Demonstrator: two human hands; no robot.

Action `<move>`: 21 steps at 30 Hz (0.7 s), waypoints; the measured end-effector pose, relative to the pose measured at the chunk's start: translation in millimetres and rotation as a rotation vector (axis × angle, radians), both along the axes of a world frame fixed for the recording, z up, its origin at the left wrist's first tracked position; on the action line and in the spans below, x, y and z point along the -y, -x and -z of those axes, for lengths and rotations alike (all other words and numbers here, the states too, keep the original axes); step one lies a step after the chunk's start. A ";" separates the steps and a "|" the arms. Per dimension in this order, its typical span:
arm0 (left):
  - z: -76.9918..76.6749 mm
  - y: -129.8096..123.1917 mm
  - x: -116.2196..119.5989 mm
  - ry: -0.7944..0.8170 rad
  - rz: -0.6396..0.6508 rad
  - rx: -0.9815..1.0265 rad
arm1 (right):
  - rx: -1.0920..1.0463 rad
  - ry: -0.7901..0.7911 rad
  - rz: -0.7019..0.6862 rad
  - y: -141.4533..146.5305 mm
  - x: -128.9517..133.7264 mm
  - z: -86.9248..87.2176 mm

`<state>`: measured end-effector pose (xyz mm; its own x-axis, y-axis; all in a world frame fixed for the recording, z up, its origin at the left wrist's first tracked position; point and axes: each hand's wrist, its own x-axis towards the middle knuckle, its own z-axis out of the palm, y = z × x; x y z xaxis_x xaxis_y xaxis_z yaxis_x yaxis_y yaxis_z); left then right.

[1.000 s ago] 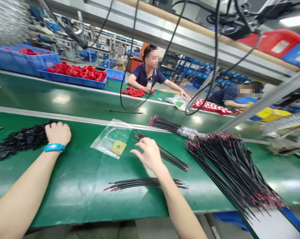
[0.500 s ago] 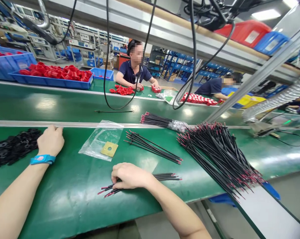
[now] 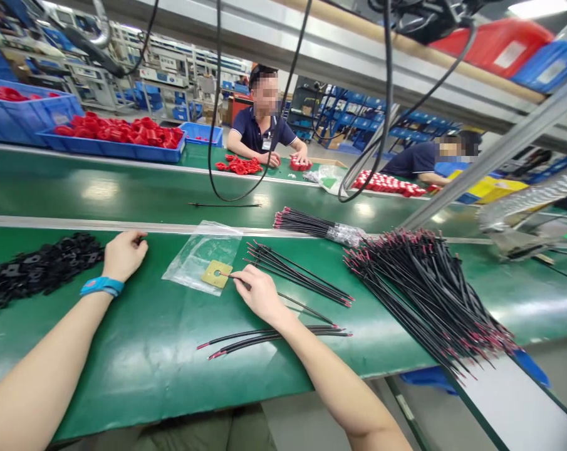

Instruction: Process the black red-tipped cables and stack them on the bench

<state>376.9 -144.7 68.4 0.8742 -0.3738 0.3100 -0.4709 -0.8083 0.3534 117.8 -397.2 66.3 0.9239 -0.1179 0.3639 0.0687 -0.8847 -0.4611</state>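
My right hand (image 3: 257,289) pinches one black cable (image 3: 306,308) near its left end, whose tip is beside the hole of a square yellow plate (image 3: 210,274). That plate lies on a clear plastic bag (image 3: 189,260). Below my right hand several loose cables (image 3: 245,341) rest on the green table. My left hand (image 3: 124,255), with a blue wristband, is closed around a small black part (image 3: 139,238), mostly hidden by the fingers, right of a pile of black parts (image 3: 34,269).
Several cables (image 3: 302,275) lie right of the bag, with a large cable heap (image 3: 419,288) beyond and a wrapped bundle (image 3: 311,223) behind. Across the bench a person (image 3: 264,125) handles red parts. Black cords (image 3: 211,113) hang overhead; a metal post (image 3: 490,147) slants at right.
My right hand has moved up from the loose cables with one cable, to the yellow plate. My left hand has moved right, away from the black pile, with a small part. The view has shifted slightly.
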 end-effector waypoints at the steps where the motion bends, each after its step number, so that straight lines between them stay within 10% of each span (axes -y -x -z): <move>1: 0.1 0.2 0.3 0.031 0.010 -0.017 | 0.004 0.023 -0.001 -0.6 -0.7 2.0; 12: 4.7 4.9 15.0 0.638 0.016 -0.395 | -0.117 0.426 -0.104 -6.3 -5.4 11.3; 21: -12.8 95.7 68.6 0.935 0.392 -0.960 | 0.095 -0.003 0.017 -1.5 -3.6 2.3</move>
